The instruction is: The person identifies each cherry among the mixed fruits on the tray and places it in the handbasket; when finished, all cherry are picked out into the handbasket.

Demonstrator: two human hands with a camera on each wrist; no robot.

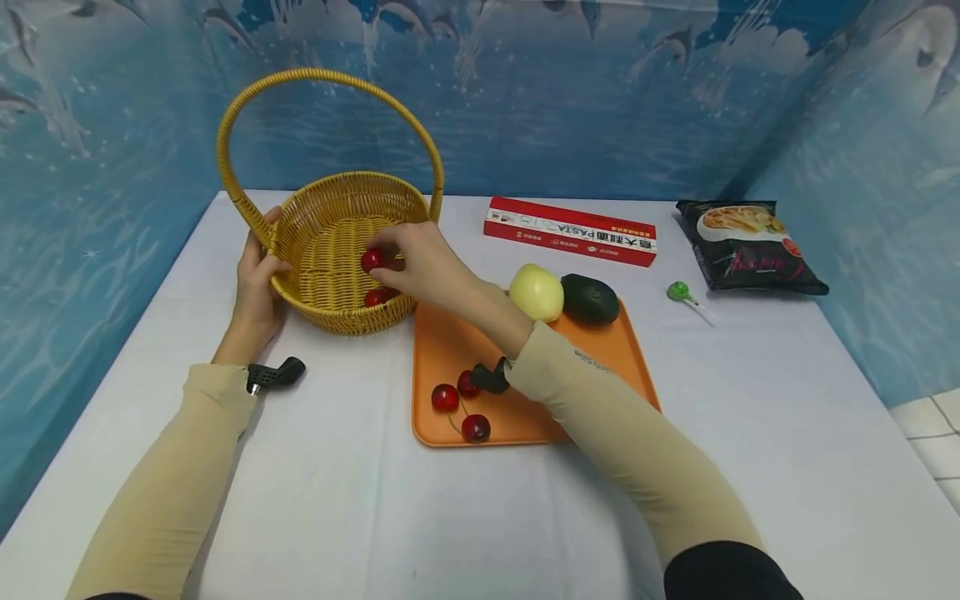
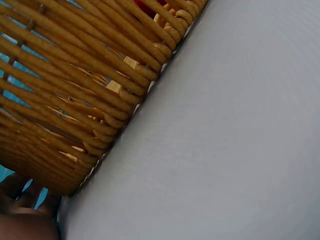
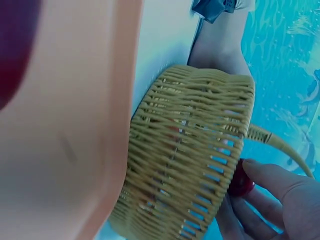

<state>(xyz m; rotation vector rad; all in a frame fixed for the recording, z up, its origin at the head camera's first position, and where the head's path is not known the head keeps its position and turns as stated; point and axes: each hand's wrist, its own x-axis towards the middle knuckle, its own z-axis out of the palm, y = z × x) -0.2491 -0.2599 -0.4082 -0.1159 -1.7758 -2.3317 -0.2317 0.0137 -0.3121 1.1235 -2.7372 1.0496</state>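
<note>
One cherry (image 1: 372,259) pinched in right hand (image 1: 422,260), at mouth of wicker basket (image 1: 322,258) — left hand (image 1: 258,287) grips basket's side (cherries (image 1: 374,297) inside; three more cherries (image 1: 445,398) on orange tray (image 1: 521,423)).

My head view comes in bright and even over the white worktop (image 1: 465,533), with soft shadows beside the left sleeve (image 1: 165,483) and the right sleeve (image 1: 637,442); I can't place the light's source. My left wrist feed is dimmer — the basket (image 2: 90,75) browns and the left grip (image 2: 25,225) sinks into shadow. On the right wrist I get a cool blue cast, the near tray (image 3: 70,155) and a dark red shape (image 3: 15,50) blurred, the weave crisper.
</note>
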